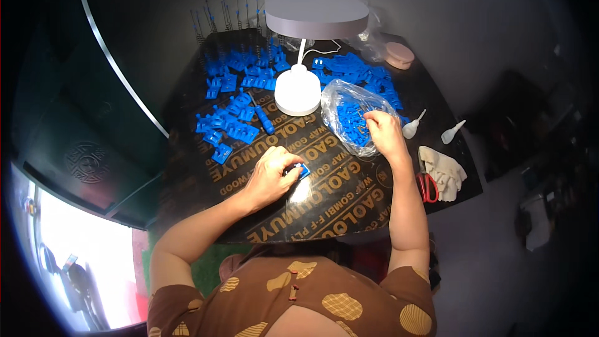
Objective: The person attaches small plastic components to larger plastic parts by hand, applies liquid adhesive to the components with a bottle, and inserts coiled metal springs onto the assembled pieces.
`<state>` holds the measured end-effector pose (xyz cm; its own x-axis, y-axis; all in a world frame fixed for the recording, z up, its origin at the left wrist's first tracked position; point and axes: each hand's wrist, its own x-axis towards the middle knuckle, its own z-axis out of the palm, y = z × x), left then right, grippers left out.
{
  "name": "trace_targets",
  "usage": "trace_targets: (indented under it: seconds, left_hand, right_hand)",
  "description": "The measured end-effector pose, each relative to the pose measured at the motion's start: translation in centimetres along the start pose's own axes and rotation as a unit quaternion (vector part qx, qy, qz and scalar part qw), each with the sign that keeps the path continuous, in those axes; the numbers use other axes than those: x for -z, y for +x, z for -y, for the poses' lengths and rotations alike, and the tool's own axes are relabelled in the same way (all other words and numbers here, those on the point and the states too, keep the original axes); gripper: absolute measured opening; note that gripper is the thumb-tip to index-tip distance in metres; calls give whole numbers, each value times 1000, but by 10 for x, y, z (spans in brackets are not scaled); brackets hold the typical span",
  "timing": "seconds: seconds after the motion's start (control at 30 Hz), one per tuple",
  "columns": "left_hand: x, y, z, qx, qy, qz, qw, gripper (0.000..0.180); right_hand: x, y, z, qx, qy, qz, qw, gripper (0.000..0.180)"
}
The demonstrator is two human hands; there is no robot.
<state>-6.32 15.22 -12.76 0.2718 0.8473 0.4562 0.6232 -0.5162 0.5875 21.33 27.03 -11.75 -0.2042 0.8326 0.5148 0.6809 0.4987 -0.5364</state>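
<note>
On the dark table (206, 212), the left hand (272, 176) pinches a blue piece (304, 171) at its right side, and the right hand (385, 134), grip hidden so I can't tell, dips into the clear bag (331, 97) below it, where a bump could spill blue bits (352, 125).

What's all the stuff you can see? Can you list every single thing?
Table: one, dark with gold lettering, middle
Lamp: one, white, back centre
Blue parts: too many to count, blue, left and right of the lamp
Wiry stalks: several, dark, back left
Handled tool: one, blue, left of the lamp
Clear bag: one, see-through, by the right hand
Small pieces: many, blue, in the bag
Round case: one, pinkish, back right
Nozzled bottles: two, white, right
Cloth: one, cream, right edge
Looped handles: one pair, red, beside the cloth
Blue piece: one, blue, left fingertips
Shirt: one, patterned brown, bottom
Left hand: one, bare, centre
Right hand: one, bare, at the bag
</note>
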Motion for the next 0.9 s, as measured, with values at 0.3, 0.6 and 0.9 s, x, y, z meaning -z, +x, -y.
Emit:
trace_targets:
  seconds: [0.3, 0.6, 0.9]
  left_hand:
    - [-2, -4, -19, -25, -66, 25, 997, 25]
    - [8, -15, -11, 27, -107, -25, 994, 16]
    - [12, -14, -1, 21, -93, -21, 995, 14]
  right_hand:
    - [-3, -2, 8, 56, -145, 4, 988, 14]
    - [-46, -10, 40, 118, -165, 85, 976, 17]
    - [-82, 22, 31, 115, -222, 92, 964, 10]
